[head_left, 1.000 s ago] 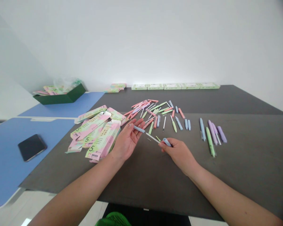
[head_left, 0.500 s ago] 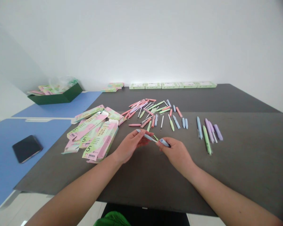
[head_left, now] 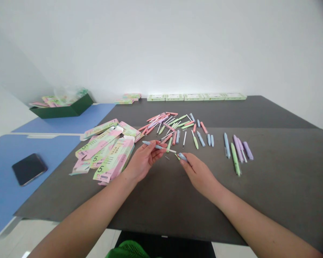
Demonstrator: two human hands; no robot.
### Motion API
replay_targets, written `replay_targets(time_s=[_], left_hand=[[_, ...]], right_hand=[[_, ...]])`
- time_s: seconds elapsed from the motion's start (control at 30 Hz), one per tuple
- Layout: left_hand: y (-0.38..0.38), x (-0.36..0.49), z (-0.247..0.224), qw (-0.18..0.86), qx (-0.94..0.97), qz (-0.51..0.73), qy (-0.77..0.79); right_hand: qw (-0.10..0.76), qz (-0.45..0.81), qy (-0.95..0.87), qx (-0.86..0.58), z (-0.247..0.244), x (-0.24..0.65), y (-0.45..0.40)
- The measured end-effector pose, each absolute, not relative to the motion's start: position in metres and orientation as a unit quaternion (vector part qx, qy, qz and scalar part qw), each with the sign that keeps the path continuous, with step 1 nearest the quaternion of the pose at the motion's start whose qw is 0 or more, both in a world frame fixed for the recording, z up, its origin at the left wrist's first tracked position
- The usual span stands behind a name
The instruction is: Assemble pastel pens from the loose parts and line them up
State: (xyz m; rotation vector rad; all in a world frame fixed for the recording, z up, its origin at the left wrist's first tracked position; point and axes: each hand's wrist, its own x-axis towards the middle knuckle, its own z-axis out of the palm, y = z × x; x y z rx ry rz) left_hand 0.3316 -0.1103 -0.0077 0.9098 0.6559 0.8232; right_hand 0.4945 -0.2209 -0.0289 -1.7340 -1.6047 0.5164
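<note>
My left hand (head_left: 142, 161) is shut on a pale blue pen barrel (head_left: 153, 145), and a thin white refill (head_left: 171, 151) sticks out of it to the right. My right hand (head_left: 197, 175) pinches a pale blue pen cap (head_left: 182, 156) in its fingertips, just off the refill's end. Both hands hover above the dark grey table (head_left: 177, 211). Beyond them lies a loose heap of pink, green and blue pen parts (head_left: 169, 127). Printed pink-and-green pen boxes (head_left: 113, 156) lie piled beside my left hand.
Assembled pastel pens (head_left: 237, 150) lie to the right. Several closed boxes (head_left: 193, 97) line the far table edge. At left are a blue desk (head_left: 43, 150) with a black phone (head_left: 29, 169) and a dark green tray (head_left: 61, 111) holding boxes.
The cap has come off the refill's end, leaving a small gap. My hands have moved slightly apart, and the left hand has turned the barrel further left.
</note>
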Motion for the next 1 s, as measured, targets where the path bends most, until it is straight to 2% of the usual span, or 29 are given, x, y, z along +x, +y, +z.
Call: replay_targets(time_s=[0.13, 0.57, 0.73, 0.83, 0.9, 1.0], left_hand=[[-0.112, 0.331, -0.008, 0.77, 0.43, 0.368, 0.296], [-0.134, 0.339, -0.011, 0.695, 0.577, 0.3, 0.307], [-0.135, 0.341, -0.013, 0.715, 0.561, 0.283, 0.307], [-0.134, 0.34, -0.013, 0.717, 0.568, 0.275, 0.295], [-0.134, 0.338, -0.012, 0.725, 0.572, 0.263, 0.281], [-0.133, 0.335, -0.013, 0.743, 0.572, 0.226, 0.263]], right_hand=[[0.298, 0.177, -0.646, -0.681, -0.03, 0.494, -0.22], [0.267, 0.131, -0.671, -0.679, -0.029, 0.49, -0.221], [0.279, 0.127, -0.67, -0.676, -0.028, 0.489, -0.22], [0.347, 0.242, -0.65, -0.631, -0.026, 0.489, -0.22], [0.389, 0.429, -0.586, -0.567, -0.025, 0.487, -0.221], [0.388, 0.667, -0.439, -0.46, -0.024, 0.484, -0.223]])
